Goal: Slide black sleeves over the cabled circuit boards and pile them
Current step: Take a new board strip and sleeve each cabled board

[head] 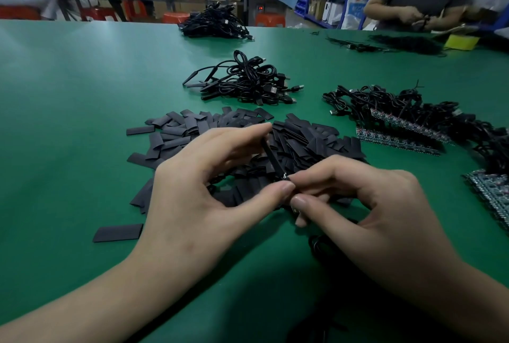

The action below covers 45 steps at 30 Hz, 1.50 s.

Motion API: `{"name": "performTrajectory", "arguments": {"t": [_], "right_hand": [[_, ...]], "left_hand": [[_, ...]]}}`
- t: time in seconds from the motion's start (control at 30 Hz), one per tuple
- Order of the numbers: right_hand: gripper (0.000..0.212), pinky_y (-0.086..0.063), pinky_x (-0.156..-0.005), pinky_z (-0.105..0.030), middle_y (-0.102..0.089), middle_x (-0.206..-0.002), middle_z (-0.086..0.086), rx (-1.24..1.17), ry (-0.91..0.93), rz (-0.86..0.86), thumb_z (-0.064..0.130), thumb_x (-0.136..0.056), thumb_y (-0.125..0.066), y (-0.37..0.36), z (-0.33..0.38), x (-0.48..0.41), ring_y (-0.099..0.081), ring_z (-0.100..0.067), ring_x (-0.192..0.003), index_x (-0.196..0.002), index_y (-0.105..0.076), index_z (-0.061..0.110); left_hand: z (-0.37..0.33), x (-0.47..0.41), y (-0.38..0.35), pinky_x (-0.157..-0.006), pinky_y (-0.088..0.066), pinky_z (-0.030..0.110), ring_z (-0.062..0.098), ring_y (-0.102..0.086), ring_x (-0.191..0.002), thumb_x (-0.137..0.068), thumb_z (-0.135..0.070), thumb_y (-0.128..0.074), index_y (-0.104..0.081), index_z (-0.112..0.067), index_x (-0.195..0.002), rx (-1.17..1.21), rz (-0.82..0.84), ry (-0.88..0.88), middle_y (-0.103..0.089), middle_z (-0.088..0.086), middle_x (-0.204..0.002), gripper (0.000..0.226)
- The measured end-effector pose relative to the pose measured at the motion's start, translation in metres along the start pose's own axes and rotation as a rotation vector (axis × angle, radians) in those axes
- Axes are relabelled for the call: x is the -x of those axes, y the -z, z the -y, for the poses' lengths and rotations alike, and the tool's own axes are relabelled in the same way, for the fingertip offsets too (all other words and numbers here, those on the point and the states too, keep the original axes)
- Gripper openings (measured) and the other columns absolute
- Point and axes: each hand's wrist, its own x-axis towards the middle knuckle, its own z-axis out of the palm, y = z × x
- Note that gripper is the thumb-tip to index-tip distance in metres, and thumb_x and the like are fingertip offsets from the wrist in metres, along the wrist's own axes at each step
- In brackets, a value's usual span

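Sleeve, short flat black soft-plastic tube (pixel 271 157), over loose black sleeve heap (pixel 220 133); left hand (pixel 198 185) pinches its two ends. Right hand (pixel 371 205) pinches cabled circuit board (pixel 285 176) at sleeve mouth, board mostly hidden. Likely light, limp, collapses flat: hold by edges.

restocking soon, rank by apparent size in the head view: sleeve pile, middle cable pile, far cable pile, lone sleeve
1. sleeve pile
2. middle cable pile
3. far cable pile, farther off, so unsure against 2
4. lone sleeve
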Motion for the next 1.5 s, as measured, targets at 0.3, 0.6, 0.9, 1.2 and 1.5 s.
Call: {"name": "performTrajectory", "arguments": {"t": [0.3, 0.6, 0.9, 1.2, 1.5], "right_hand": [[0.014, -0.057, -0.066, -0.025, -0.074, -0.075, 0.007, -0.161, -0.085, 0.001, 0.011, -0.089, -0.076, -0.0017, -0.0011, 0.0012, -0.074, -0.01, -0.066, -0.099, -0.069, 0.017], [0.018, -0.058, -0.066, -0.026, -0.075, -0.077, 0.011, -0.139, -0.104, -0.004, 0.016, -0.089, -0.071, -0.004, -0.0039, 0.0016, -0.073, -0.009, -0.063, -0.105, -0.072, 0.024], [0.018, -0.059, -0.064, -0.027, -0.077, -0.079, 0.006, -0.223, -0.159, 0.003, 0.014, -0.089, -0.071, -0.0032, -0.0073, 0.0032, -0.073, -0.013, -0.06, -0.105, -0.073, 0.023], [0.017, -0.053, -0.067, -0.013, -0.074, -0.077, 0.02, 0.122, -0.011, 0.032, 0.024, -0.084, -0.076, -0.0036, -0.0017, 0.003, -0.068, 0.012, -0.068, -0.101, -0.077, 0.022], [0.014, -0.054, -0.065, -0.015, -0.074, -0.077, 0.02, 0.106, 0.0, 0.046, 0.025, -0.089, -0.075, -0.0049, -0.0018, 0.0031, -0.068, 0.012, -0.065, -0.102, -0.077, 0.023]], "left_hand": [[-0.0074, -0.0004, 0.0013, -0.094, -0.055, 0.029, 0.018, -0.069, -0.107, -0.077, -0.023, -0.082, -0.069, -0.018, -0.121, -0.091, -0.02, -0.062, -0.07, -0.006, -0.114, 0.046], [-0.0076, -0.001, 0.0009, -0.094, -0.055, 0.027, 0.014, -0.069, -0.108, -0.08, -0.025, -0.081, -0.069, -0.017, -0.123, -0.089, 0.003, -0.06, -0.07, -0.006, -0.115, 0.045], [-0.001, -0.0018, -0.0011, -0.096, -0.054, 0.024, 0.011, -0.07, -0.109, -0.082, -0.021, -0.078, -0.067, -0.017, -0.127, 0.017, 0.019, 0.021, -0.072, -0.007, -0.117, 0.046], [-0.0012, 0.0028, -0.0045, -0.095, -0.054, 0.025, 0.011, -0.07, -0.107, -0.076, -0.018, -0.072, -0.064, -0.024, -0.117, -0.004, 0.075, 0.082, -0.072, -0.01, -0.11, 0.042], [-0.0048, 0.0034, -0.0061, -0.088, -0.055, 0.022, 0.008, -0.072, -0.098, -0.076, -0.02, -0.063, -0.065, -0.023, -0.103, -0.008, 0.041, 0.11, -0.073, -0.01, -0.099, 0.027]]}}
